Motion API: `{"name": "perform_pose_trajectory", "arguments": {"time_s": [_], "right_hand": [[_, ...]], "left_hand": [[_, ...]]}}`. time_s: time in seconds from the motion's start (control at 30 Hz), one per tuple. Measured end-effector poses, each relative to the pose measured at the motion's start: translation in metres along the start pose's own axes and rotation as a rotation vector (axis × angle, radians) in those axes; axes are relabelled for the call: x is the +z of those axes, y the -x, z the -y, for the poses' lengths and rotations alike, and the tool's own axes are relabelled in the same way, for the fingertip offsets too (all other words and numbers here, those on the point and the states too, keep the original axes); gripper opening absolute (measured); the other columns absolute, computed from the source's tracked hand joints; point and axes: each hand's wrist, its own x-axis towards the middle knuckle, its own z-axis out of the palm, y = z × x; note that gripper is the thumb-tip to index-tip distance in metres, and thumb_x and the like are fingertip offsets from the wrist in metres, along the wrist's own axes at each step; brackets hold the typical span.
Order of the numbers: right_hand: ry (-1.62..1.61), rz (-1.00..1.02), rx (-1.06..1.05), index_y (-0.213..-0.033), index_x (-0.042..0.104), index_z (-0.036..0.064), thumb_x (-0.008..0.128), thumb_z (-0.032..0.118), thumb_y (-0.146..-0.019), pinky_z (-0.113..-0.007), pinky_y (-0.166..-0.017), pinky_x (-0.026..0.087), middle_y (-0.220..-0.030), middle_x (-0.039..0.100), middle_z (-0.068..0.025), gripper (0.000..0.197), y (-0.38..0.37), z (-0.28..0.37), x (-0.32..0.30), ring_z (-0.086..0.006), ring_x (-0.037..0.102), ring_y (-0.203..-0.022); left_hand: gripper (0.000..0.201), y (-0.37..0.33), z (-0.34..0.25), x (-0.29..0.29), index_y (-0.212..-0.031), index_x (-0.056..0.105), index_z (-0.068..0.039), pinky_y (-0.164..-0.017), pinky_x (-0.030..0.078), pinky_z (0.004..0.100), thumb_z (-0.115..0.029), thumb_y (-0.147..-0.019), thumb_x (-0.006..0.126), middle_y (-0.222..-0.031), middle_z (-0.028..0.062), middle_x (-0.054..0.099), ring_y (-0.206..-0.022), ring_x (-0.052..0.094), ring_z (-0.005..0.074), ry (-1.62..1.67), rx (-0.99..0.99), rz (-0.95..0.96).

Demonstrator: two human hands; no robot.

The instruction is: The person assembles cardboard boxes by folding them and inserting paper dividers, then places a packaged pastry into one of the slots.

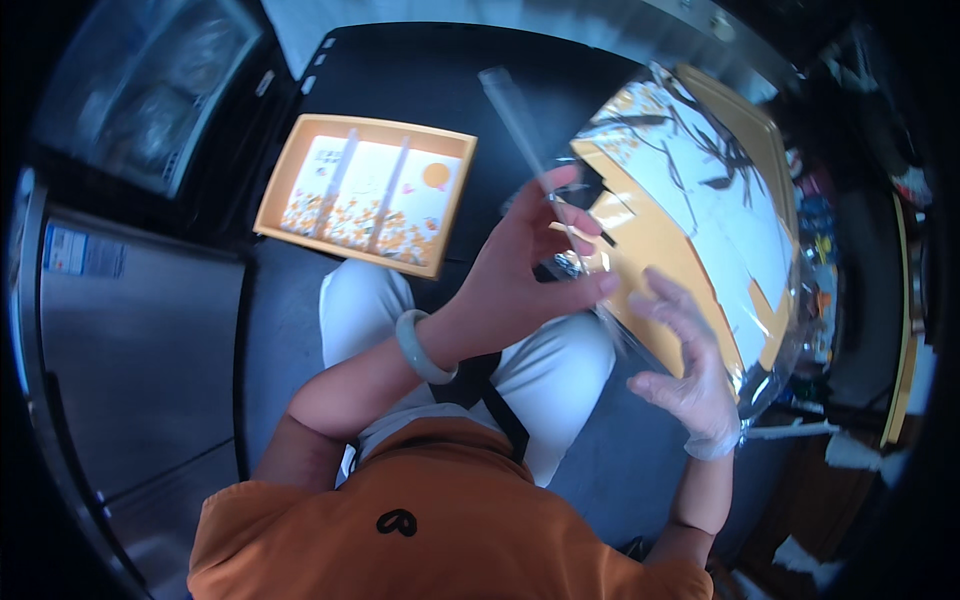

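My left hand [520, 255], bare with a pale bangle at the wrist, grips a long clear plastic strip [515, 122] between thumb and fingers. The strip slants across it from upper left to lower right, its lower end blurred. My right hand [688, 370], in a thin clear glove, is held apart from the strip, fingers curved and spread, with nothing seen in them. On the dark table at left sits an open orange-yellow box [445, 258] with a floral-printed bottom. Two clear dividers [391, 200] stand in it, making three compartments.
The dark table [420, 75] spans the far side. Right of it lies an orange-yellow printed box piece [690, 190] with clear plastic wrap around its edges. A steel-fronted appliance [140, 350] stands at left, and cluttered shelves [820, 270] line the right.
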Motion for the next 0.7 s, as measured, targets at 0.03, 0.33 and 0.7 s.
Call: {"name": "perform_pose_trajectory", "arguments": {"time_s": [0.03, 0.33, 0.7], "right_hand": [[0.032, -0.101, -0.068, -0.122, 0.059, 0.0034, 0.079, 0.037, -0.068, -0.042, -0.105, 0.037, -0.135, 0.046, -0.0176, 0.067, -0.009, 0.005, 0.005, -0.0314, 0.042, -0.129], [0.826, 0.003, -0.484, -0.131, 0.049, 0.0052, 0.072, 0.012, -0.075, -0.043, -0.096, 0.039, -0.117, 0.054, -0.0129, 0.061, -0.066, 0.070, 0.071, -0.0340, 0.048, -0.114], [0.406, 0.481, -0.224, -0.092, 0.059, 0.0048, 0.065, 0.003, -0.076, -0.042, -0.075, 0.046, -0.091, 0.062, -0.0119, 0.018, -0.100, 0.056, 0.138, -0.0326, 0.057, -0.086]], "left_hand": [[0.079, 0.000, -0.020, -0.008, -0.141, 0.031, -0.005, -0.093, 0.044, 0.0311, -0.012, -0.076, 0.075, -0.116, 0.0084, 0.054, -0.104, 0.054, 0.0144, -0.293, 0.036, 0.051], [0.075, 0.059, -0.062, -0.056, -0.130, 0.045, -0.008, -0.079, 0.046, 0.0362, -0.007, -0.062, 0.077, -0.099, 0.0105, 0.054, -0.090, 0.053, 0.0284, -1.392, 0.112, 0.143], [0.050, 0.117, -0.077, -0.107, -0.114, 0.056, -0.006, -0.068, 0.044, 0.0370, -0.006, -0.067, 0.073, -0.090, 0.0113, 0.059, -0.077, 0.056, 0.0268, -1.303, -0.115, 0.185]]}}
